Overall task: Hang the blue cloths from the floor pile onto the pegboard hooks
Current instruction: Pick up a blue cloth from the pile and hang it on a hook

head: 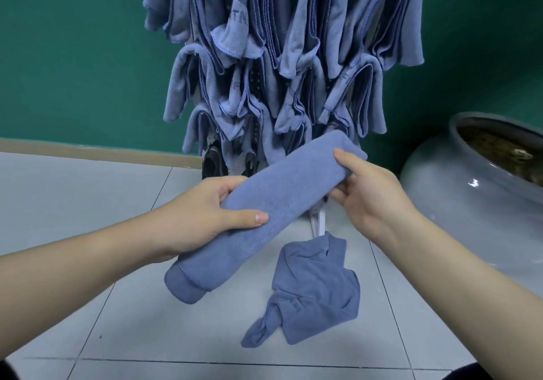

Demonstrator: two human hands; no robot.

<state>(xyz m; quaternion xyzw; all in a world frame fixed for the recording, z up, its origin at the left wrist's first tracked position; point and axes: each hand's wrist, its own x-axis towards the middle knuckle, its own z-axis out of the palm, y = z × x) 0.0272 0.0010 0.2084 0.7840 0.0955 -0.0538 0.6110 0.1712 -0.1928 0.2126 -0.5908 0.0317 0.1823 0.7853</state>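
Both hands, left (pixel 202 218) and right (pixel 367 194), pinched the folded cloth (pixel 264 212); soft and light, it likely needed holding near its ends.

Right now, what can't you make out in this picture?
- Pegboard hooks, head view: covered by the hanging cloths.
- Pegboard top: cut off by the upper edge.
- Pot: right side cut off.
- Lettering on the floor cloth: too small to read.
- Left hand fingers: behind the folded cloth.
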